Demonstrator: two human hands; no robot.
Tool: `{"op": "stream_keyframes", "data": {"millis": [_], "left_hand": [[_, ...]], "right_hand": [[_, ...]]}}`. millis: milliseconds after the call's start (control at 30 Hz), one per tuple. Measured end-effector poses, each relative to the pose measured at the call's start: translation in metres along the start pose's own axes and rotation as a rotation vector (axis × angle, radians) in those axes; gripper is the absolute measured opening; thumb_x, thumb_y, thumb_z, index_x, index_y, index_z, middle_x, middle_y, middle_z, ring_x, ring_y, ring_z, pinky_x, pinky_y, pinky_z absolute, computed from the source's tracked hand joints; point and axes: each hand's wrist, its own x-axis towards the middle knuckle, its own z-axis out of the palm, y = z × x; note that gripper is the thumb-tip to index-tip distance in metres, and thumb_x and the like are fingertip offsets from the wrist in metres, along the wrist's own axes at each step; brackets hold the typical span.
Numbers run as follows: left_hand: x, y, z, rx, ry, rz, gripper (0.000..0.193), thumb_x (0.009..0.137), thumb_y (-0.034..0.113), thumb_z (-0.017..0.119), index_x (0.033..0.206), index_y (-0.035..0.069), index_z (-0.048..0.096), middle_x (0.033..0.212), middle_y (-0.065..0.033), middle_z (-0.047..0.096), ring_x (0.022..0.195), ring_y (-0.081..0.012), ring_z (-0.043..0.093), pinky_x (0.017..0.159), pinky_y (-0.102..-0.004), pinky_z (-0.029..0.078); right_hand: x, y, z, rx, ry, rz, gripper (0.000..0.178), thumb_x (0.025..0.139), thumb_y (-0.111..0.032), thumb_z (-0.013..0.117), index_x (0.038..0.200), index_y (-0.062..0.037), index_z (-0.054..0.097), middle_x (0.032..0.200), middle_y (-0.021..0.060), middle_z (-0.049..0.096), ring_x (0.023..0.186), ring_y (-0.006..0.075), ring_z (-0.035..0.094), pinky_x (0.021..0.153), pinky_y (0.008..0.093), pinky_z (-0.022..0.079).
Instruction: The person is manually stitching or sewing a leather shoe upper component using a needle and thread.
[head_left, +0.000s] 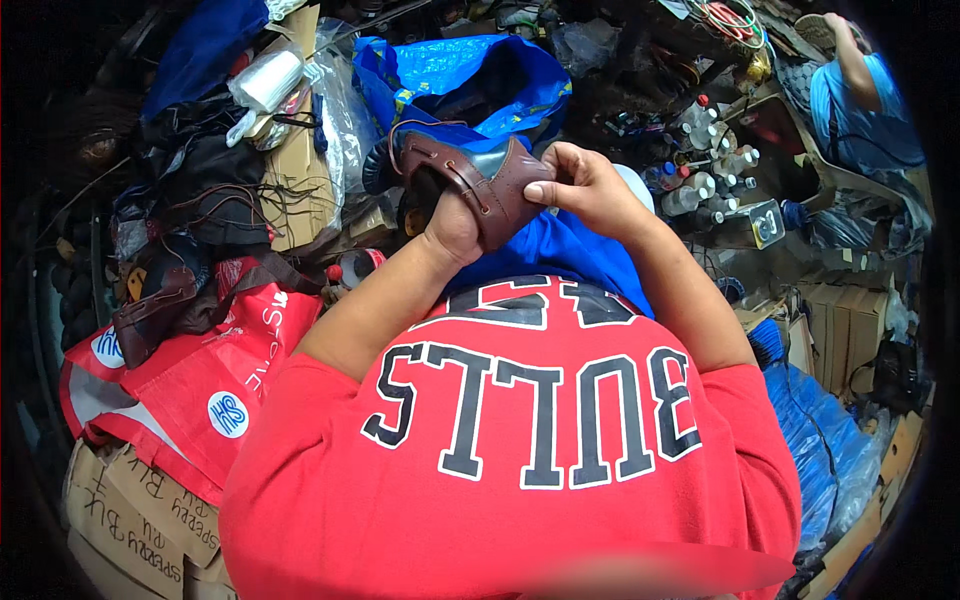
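Observation:
A brown leather boat shoe (513, 200) with a dark panel and a lace along its side is held up in front of my chest. My left hand (458, 226) reaches into its opening and grips it from inside, so most of those fingers are hidden. At the shoe's right end, my right hand (592, 192) pinches the leather edge between thumb and bent fingers. Whether anything small sits in that pinch cannot be made out. A similar dark and brown shoe (165, 292) lies at the left, on a red bag (250, 325).
Beyond my hands stands an open blue bag (395, 75). Several plastic bottles (690, 195) crowd the right, near another person in a blue shirt (850, 120). Cardboard pieces (135, 515) lie lower left, cardboard boxes (840, 320) at right, blue plastic sheeting (800, 430) below them.

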Motion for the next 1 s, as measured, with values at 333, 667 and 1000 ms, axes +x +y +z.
{"op": "stream_keyframes", "data": {"millis": [333,667,1000], "left_hand": [[-0.042,0.01,0.02,0.503,0.014,0.069,0.031,0.093,0.016,0.051,0.121,0.003,0.053,0.118,-0.01,0.059,0.106,-0.0183,0.058,0.094,-0.0351,0.046],[0.002,-0.003,0.07,0.281,-0.055,0.054,0.042,0.097,0.037,0.042,0.119,0.003,0.054,0.115,-0.0092,0.061,0.102,-0.0191,0.062,0.09,-0.0337,0.05],[0.019,-0.036,0.074,0.455,0.159,-0.094,0.039,0.094,0.031,0.041,0.109,0.002,0.062,0.099,-0.0117,0.068,0.086,-0.0216,0.068,0.075,-0.0349,0.056]], "right_hand": [[-0.041,-0.022,-0.028,-0.15,-0.209,-0.066,0.03,0.077,-0.019,0.077,0.078,-0.0071,0.049,0.072,-0.0069,0.044,0.069,0.0051,0.039,0.061,0.0215,0.034],[-0.076,-0.026,-0.033,0.003,-0.076,-0.23,0.021,0.084,-0.018,0.07,0.097,-0.0024,0.067,0.085,-0.0026,0.061,0.083,0.006,0.055,0.077,0.0213,0.044],[-0.123,-0.01,-0.039,0.2,0.061,-0.132,0.022,0.088,-0.024,0.065,0.093,-0.0033,0.064,0.078,-0.008,0.053,0.069,0.0011,0.04,0.061,0.0185,0.032]]}}
